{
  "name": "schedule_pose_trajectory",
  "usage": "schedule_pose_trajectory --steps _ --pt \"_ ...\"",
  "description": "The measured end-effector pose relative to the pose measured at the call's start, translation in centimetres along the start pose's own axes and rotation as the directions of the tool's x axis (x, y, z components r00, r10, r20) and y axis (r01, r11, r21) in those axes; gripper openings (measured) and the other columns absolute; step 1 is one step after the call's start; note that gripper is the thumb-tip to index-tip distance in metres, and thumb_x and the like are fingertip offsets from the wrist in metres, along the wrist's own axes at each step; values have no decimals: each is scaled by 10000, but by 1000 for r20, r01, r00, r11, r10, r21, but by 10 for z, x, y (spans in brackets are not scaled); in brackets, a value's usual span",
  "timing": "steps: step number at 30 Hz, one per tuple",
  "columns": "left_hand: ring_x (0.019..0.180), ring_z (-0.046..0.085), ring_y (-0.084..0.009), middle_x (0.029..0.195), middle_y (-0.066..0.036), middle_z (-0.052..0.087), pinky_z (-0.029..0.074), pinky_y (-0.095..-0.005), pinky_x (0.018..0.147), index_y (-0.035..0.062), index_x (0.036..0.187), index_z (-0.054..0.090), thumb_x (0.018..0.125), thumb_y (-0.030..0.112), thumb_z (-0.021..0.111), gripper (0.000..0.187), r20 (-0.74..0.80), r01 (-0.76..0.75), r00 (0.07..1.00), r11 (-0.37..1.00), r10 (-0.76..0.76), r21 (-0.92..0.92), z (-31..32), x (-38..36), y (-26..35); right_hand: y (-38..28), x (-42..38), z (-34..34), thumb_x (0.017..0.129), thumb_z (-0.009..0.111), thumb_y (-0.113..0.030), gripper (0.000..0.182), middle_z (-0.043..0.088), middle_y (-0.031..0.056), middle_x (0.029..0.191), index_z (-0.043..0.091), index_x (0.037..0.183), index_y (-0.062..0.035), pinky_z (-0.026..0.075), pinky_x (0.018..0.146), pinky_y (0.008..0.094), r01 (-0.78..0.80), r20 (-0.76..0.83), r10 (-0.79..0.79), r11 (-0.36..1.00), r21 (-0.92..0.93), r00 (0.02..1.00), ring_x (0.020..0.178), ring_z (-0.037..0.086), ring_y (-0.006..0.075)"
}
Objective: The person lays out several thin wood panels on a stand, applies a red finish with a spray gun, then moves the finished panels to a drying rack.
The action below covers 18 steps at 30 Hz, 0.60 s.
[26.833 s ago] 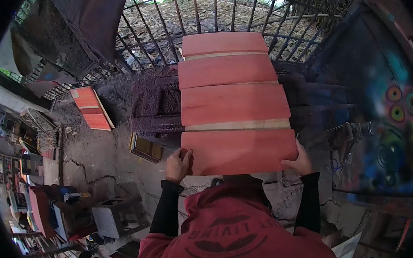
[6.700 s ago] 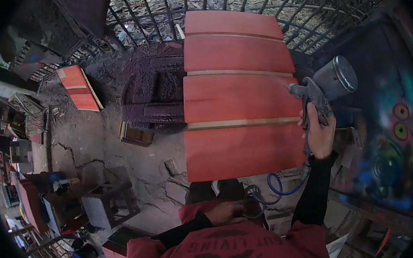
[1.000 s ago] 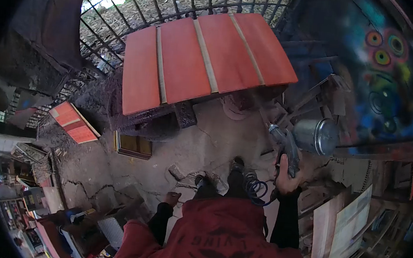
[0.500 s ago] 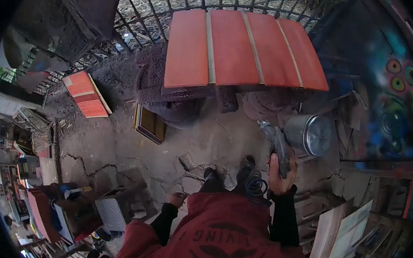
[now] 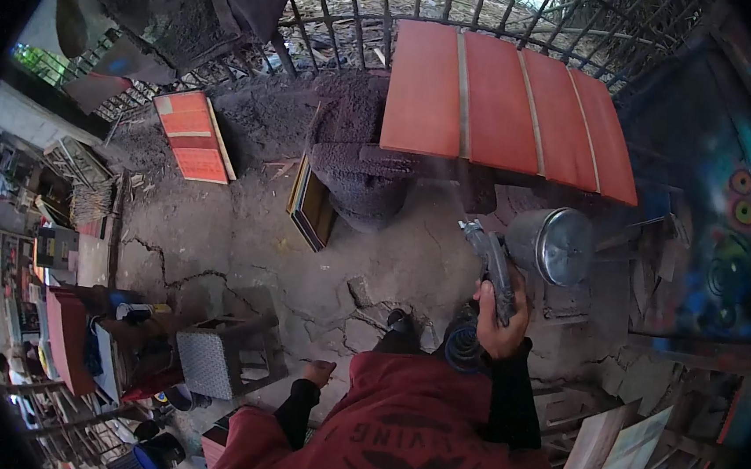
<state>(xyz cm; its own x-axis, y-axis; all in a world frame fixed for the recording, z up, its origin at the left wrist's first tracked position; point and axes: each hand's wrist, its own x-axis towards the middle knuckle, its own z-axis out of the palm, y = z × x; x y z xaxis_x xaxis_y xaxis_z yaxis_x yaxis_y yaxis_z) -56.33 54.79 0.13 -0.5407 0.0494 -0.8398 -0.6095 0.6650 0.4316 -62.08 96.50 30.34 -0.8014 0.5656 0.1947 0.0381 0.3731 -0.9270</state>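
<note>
Currently, the right hand's (image 5: 502,326) fingers wrap the spray gun (image 5: 496,269), the left's (image 5: 320,373) curl, seemingly empty, and a snagged hose (image 5: 464,345) could jerk it against the red panel (image 5: 422,93) across the crusted stand's (image 5: 353,184) right edge.

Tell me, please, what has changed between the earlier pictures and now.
The large red board has turned: its pale stripes ran left to right, now they point toward the fence. Both hands let go of it; the right hand took hold of the spray gun. The left hand is lowered. The smaller red board still leans at left.
</note>
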Motion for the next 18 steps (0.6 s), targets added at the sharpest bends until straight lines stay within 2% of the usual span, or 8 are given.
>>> schedule_pose_trajectory --steps 7,10,12,13,14,15,16,18 --pt "583 622 -188 704 -120 660 497 -320 543 -14 976 655 801 381 629 433 0 0 1000 1000 0 12 -2 16 -30 -21 7 30 841 580 -106 368 598 237 1067 520 1166 57 473 828 364 111 114 -107 993 -27 988 992 607 348" --pt "638 631 -192 827 -101 637 508 -305 517 -35 962 614 846 282 626 338 -8 46 999 994 -47 -97 -8 27 -24 -25 11 41 832 589 -102 379 598 230 1065 517 1180 31 476 826 367 112 166 -109 994 -12 980 986 601 365" --pt "651 650 -187 772 -135 670 503 -320 572 -58 969 634 802 356 631 447 -215 -73 976 984 37 -164 -22 40 -7 -27 12 46 835 587 -104 381 600 230 1060 514 1184 28 481 816 370 127 190 -125 992 3 974 977 605 366" --pt "670 656 -194 783 -140 669 507 -325 586 -73 952 629 800 339 637 440 -210 -85 977 977 43 -195 -39 39 25 -29 13 47 837 586 -106 383 601 231 1056 510 1188 26 485 806 374 139 215 -139 990 15 967 968 608 366" --pt "643 642 -178 753 -136 664 499 -322 578 -75 942 628 810 318 631 415 -317 -216 936 959 152 -180 -53 65 32 -28 13 48 839 587 -111 392 604 231 1043 501 1193 35 493 785 378 129 233 -140 990 61 962 947 614 368" --pt "625 630 -163 742 -133 660 490 -315 568 -80 946 625 826 286 613 385 -380 -346 873 937 306 -41 -77 63 74 -28 13 45 839 587 -111 392 604 231 1043 501 1193 35 493 785 378 134 234 -146 989 64 961 947 614 368" --pt "616 618 -150 743 -133 653 481 -303 554 -86 931 618 837 259 602 357 -455 -385 825 923 335 -19 -98 44 142 -26 12 41 840 587 -112 396 605 230 1038 498 1196 36 494 783 375 94 298 -118 991 92 947 940 616 366" --pt "609 608 -148 788 -122 649 478 -267 541 -67 905 619 848 258 597 330 -497 -499 816 793 293 -351 -132 70 223 -22 9 27 840 590 -119 408 607 229 1027 493 1204 37 494 778 379 39 389 -82 992 117 918 923 620 367"
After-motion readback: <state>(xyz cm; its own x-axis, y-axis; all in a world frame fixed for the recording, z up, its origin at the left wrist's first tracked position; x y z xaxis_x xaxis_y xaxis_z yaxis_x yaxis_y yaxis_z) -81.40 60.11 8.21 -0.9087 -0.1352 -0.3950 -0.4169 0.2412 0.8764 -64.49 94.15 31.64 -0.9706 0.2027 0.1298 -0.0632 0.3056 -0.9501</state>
